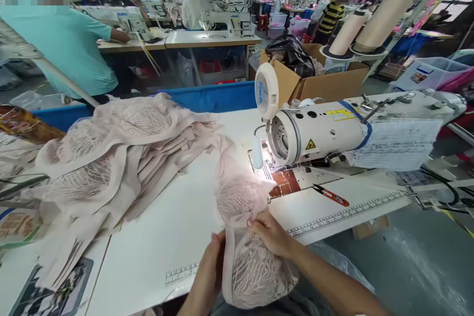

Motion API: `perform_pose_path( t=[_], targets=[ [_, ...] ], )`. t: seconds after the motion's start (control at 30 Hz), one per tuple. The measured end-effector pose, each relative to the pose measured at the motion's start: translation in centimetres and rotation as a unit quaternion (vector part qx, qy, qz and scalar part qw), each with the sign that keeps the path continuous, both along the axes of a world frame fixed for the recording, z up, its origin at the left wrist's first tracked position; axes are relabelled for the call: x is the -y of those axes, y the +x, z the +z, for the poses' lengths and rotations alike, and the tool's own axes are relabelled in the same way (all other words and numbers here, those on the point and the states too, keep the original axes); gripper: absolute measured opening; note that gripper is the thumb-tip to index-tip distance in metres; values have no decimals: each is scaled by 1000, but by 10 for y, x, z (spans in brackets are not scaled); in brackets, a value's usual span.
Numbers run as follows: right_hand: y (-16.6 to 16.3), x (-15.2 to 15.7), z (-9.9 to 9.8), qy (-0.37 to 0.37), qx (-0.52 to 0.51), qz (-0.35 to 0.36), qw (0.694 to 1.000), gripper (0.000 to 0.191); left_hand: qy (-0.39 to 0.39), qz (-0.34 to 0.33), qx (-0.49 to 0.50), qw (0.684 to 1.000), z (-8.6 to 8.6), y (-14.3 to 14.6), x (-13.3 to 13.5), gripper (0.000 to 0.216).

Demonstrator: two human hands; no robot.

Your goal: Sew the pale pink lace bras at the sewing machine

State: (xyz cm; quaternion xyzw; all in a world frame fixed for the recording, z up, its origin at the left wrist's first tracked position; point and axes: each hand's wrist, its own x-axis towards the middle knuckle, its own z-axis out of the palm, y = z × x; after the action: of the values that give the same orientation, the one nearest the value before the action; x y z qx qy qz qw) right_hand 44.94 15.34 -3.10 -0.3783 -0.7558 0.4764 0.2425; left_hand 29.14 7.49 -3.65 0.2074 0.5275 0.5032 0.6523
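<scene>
A pale pink lace bra [259, 269] hangs over the table's front edge, one cup low in front of me and the other on the tabletop. My right hand [272, 234] pinches it between the cups with thumb and fingers. At the left edge of the near cup, my left hand [209, 266] grips the band, thumb up and the other fingers hidden behind the fabric. The far cup and a strap lie beside the lit needle area of a white sewing machine [318, 133]. To the left rests a stack of similar bras [129, 143].
Red-handled thread snips [331, 195] lie right of the needle area. A ruler strip [348, 215] runs along the table's front edge. Behind the machine stand a cardboard box [333, 86] with a black bag [292, 54] and thread cones [346, 34]. A person in turquoise [66, 44] sits back left.
</scene>
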Motion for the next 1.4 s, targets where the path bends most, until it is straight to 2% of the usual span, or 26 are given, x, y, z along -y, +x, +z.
perform_pose_path(
  t=[0.07, 0.1, 0.17, 0.27, 0.33, 0.43, 0.53, 0.6, 0.67, 0.73, 0.77, 0.8, 0.83, 0.87, 0.9, 0.93, 1.03, 1.1, 1.13, 1.23, 1.27, 1.33, 1.4],
  targets=[
    [4, 8, 3, -13, 8, 67, 998, 45, -16, 52, 68, 996, 4, -6, -15, 71],
    [4, 12, 4, 0, 35, 78, 996, 43, -26, 80, 59, 995, 5, -7, -22, 66],
    [4, 18, 5, 49, 117, 42, 991, 36, -24, 103, 3, 994, 5, -9, -30, 60],
    [3, 21, 6, 109, 227, -47, 967, 27, 25, 62, -87, 994, 4, -10, -34, 59],
    [3, 21, 10, 115, 264, -56, 956, 26, 19, 28, -106, 994, 7, -11, -38, 58],
    [6, 20, 20, 121, 361, -25, 924, 30, 11, -3, -29, 1000, 18, -16, -59, 50],
    [13, 21, 29, 116, 422, -7, 899, 36, 81, 3, 33, 996, 29, -31, -98, 51],
    [22, 23, 31, 109, 434, -21, 894, 35, 125, 20, -30, 992, 31, -49, -124, 58],
    [34, 24, 30, 105, 440, -41, 891, 31, 133, 59, -170, 975, 28, -72, -141, 62],
    [46, 23, 26, 109, 442, -52, 889, 29, 136, 145, -313, 929, 22, -89, -146, 61],
    [52, 22, 25, 112, 441, -52, 889, 29, 154, 181, -375, 896, 17, -93, -144, 59],
    [56, 20, 24, 112, 438, -50, 891, 30, 201, 186, -442, 854, 13, -92, -139, 54],
    [59, 18, 24, 109, 429, -43, 896, 31, 272, 151, -503, 807, 8, -86, -133, 48],
    [61, 16, 26, 102, 414, -33, 904, 32, 356, 87, -556, 746, 4, -75, -126, 40],
    [64, 14, 30, 93, 396, -23, 913, 33, 456, -36, -591, 665, 0, -60, -120, 35],
    [66, 12, 36, 84, 376, -14, 923, 33, 514, -134, -582, 616, -2, -42, -114, 32],
    [78, 4, 68, 69, 333, 20, 940, 35, 598, -307, -537, 509, -4, 16, -107, 28],
    [90, -4, 94, 73, 339, 44, 937, 39, 582, -366, -551, 473, -2, 47, -109, 44],
    [96, -9, 106, 78, 356, 52, 930, 41, 564, -378, -566, 468, -1, 58, -112, 55],
    [109, -29, 122, 107, 439, 33, 891, 39, 532, -346, -601, 485, 2, 76, -119, 74],
    [111, -37, 120, 119, 468, 11, 876, 37, 532, -325, -606, 494, 3, 77, -121, 72],
    [108, -54, 105, 139, 502, -47, 852, 29, 535, -299, -611, 501, 3, 75, -124, 54],
    [100, -67, 82, 145, 487, -102, 855, 26, 539, -298, -617, 490, 2, 68, -124, 39]
  ],
)
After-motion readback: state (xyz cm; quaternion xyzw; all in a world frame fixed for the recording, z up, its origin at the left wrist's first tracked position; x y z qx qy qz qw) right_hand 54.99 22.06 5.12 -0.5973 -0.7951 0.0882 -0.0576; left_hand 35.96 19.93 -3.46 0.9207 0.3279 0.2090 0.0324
